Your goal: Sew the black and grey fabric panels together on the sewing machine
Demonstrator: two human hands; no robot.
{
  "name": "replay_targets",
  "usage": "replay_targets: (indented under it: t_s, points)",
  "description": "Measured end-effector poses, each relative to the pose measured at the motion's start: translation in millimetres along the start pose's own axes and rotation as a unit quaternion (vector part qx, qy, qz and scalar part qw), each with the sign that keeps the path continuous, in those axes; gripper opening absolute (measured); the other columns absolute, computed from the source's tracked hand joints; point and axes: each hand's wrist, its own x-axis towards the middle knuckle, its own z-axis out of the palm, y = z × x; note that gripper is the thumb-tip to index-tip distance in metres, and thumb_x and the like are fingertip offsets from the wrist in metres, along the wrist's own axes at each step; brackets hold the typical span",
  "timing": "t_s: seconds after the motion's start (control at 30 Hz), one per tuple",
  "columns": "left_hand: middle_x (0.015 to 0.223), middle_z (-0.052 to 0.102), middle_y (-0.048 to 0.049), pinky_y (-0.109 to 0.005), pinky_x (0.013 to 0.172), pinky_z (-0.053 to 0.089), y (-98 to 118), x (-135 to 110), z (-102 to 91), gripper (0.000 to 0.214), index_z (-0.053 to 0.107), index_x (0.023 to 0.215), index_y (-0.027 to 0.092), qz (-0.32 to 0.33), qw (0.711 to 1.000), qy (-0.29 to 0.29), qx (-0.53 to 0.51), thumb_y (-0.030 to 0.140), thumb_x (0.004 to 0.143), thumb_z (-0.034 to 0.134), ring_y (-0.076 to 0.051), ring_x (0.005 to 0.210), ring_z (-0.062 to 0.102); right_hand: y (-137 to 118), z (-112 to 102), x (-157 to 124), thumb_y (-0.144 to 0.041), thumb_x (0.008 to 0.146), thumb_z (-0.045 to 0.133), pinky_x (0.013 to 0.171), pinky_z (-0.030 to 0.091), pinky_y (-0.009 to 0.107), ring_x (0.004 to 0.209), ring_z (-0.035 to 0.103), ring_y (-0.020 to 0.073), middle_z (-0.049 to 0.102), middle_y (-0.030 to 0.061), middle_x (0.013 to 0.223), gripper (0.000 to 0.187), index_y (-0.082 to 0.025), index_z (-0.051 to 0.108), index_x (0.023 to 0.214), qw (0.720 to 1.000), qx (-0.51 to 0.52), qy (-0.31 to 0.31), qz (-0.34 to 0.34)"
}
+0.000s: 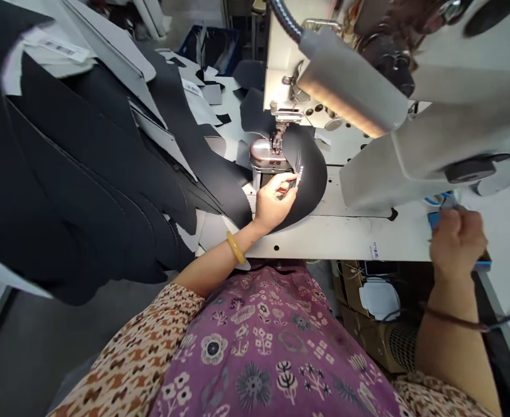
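Found black panel [314, 188] smooth and matt; noted machine post [264, 152] as glossy metal, bracelet [236, 248] glossy, apron [255, 341] matt cloth, label [63, 49] paper.

Head camera: above the front edge of the worktop [350, 240], on the wearer's side
Sight line: forward and steeply down across that edge
Apron [259, 347]: close below, filling the bottom middle
Sewing machine [437, 145]: close ahead, cropped at top and right
Blue bin [187, 44]: farthest, beyond the worktop's back left corner
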Motion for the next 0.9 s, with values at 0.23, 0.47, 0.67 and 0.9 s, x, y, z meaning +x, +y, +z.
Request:
replay_targets:
  t_s: [0.23,0.47,0.67,0.9]
  points:
    - [0.057,0.043,0.0063,-0.016,0.058,0.044,0,-2,-0.4,0.021,0.065,0.091,0.016,-0.003,1.000,-0.004,0.000,0.011,0.072,0.057,-0.006,0.054,0.040,-138,-18,-76,-0.037,0.091,0.032,0.061,0.037,0.026,0.079,0.060,0.0182,0.067,0.0070,0.094,0.034,-0.022,0.062,0.096,0.927,0.155,-0.149,-0.307]
    - [0.057,0.050,0.0061,-0.017,0.059,0.044,-2,-2,-1.2,0.022,0.066,0.092,0.016,0.008,0.999,0.000,0.034,0.010,0.073,0.058,-0.006,0.054,0.045,-158,-7,-71,-0.036,0.092,0.032,0.052,0.022,0.024,0.058,0.045,0.0122,0.060,0.0016,0.073,0.032,-0.020,0.058,0.082,0.929,0.107,-0.165,-0.313]
    - [0.062,0.057,0.0035,-0.018,0.062,0.045,-4,-2,-1.4,0.024,0.066,0.094,0.015,0.028,0.999,-0.001,0.042,0.010,0.074,0.056,-0.007,0.056,0.051,-160,-8,-72,-0.036,0.091,0.033,0.053,0.022,0.023,0.059,0.045,0.0123,0.060,0.0016,0.074,0.030,-0.020,0.057,0.083,0.929,0.101,-0.185,-0.305]
    - [0.063,0.058,0.0036,-0.017,0.063,0.046,-6,-2,-1.6,0.024,0.066,0.096,0.016,0.025,0.998,-0.004,0.048,0.013,0.074,0.057,-0.006,0.057,0.051,-160,-11,-71,-0.037,0.090,0.032,0.053,0.023,0.023,0.058,0.042,0.0121,0.059,0.0019,0.072,0.031,-0.020,0.057,0.082,0.931,0.102,-0.189,-0.295]
